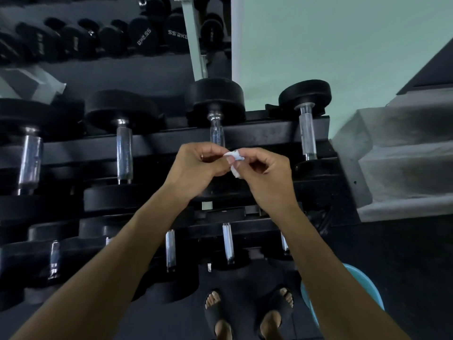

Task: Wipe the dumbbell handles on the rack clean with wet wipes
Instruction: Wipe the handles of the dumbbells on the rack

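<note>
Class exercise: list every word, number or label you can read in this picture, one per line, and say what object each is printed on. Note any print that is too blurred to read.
"2KG", preceded by unclear characters: white print on a black dumbbell head at the top, apparently a mirror reflection.
Similar white print on the neighbouring dumbbell head: tilted, not surely readable.
Pale marks on darker heads further left: too blurred.
The wet wipe shows no text.

You are looking at a dim, cool-toned picture with a blue-green cast. The pale wall (pixel 343 45) at upper right is the brightest area. The black rack (pixel 257 133) and floor (pixel 404 253) sink into shadow with little detail. Small glints sit on the chrome dumbbell handles (pixel 123 153). The wide lens bends lines near the edges. The far upper dumbbells (pixel 144 35) look soft, and the white wipe (pixel 234 159) is slightly blurred.
</note>
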Demonstrator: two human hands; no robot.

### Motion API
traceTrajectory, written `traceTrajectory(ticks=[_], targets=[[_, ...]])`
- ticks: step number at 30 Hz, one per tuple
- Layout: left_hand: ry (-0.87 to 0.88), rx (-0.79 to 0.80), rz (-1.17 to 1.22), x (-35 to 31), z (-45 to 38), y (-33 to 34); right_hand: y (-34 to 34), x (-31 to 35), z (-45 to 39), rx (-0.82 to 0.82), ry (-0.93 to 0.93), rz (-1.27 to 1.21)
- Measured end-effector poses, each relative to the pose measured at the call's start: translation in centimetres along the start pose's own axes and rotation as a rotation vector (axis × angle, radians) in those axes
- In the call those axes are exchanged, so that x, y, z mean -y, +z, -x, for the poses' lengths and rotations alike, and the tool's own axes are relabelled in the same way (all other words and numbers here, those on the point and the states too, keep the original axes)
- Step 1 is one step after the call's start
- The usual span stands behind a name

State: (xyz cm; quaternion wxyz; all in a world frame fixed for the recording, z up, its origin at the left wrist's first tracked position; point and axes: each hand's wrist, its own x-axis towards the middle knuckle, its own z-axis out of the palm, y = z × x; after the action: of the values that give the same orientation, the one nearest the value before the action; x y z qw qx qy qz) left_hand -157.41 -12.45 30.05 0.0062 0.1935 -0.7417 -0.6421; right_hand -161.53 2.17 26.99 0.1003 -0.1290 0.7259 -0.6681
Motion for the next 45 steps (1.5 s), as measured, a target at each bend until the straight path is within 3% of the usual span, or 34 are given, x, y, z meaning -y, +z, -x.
traceTrajectory(ticks=[6, 12, 18, 23, 30, 38, 43, 45], targets=[[-0.029, 0.018, 0.164, 0.9, -0.3, -2.0, 2.2, -0.2, -0.6, -0.007, -0.023, 0.130], [0.045, -0.231, -0.369, 4.0, -0.8, -2.2, 1.4, -1.9, -3.5, -0.151, 0.135, 0.205], [-0.124, -0.245, -0.364, 6.4, -0.4, 0.4, 1.3, -4.9, -7.9, -0.159, 0.169, 0.241], [-0.242, -0.373, -0.598, 6.0, -0.4, 3.0, 2.5, -6.5, -12.4, -0.134, 0.133, 0.237], [-0.205, -0.432, -0.486, 6.3, -0.6, 3.2, 4.2, -6.5, -14.5, -0.009, 0.064, 0.226], [-0.162, -0.449, -0.426, 7.1, -0.6, 3.0, 1.5, -6.3, -10.3, 0.213, -0.016, 0.341], [-0.149, -0.463, -0.395, 7.6, -0.7, 2.8, 3.8, -6.2, -14.1, 0.023, -0.129, 0.321], [-0.143, -0.456, -0.376, 7.7, -0.7, 2.5, 3.9, -6.4, -13.4, 0.039, -0.136, 0.319]])
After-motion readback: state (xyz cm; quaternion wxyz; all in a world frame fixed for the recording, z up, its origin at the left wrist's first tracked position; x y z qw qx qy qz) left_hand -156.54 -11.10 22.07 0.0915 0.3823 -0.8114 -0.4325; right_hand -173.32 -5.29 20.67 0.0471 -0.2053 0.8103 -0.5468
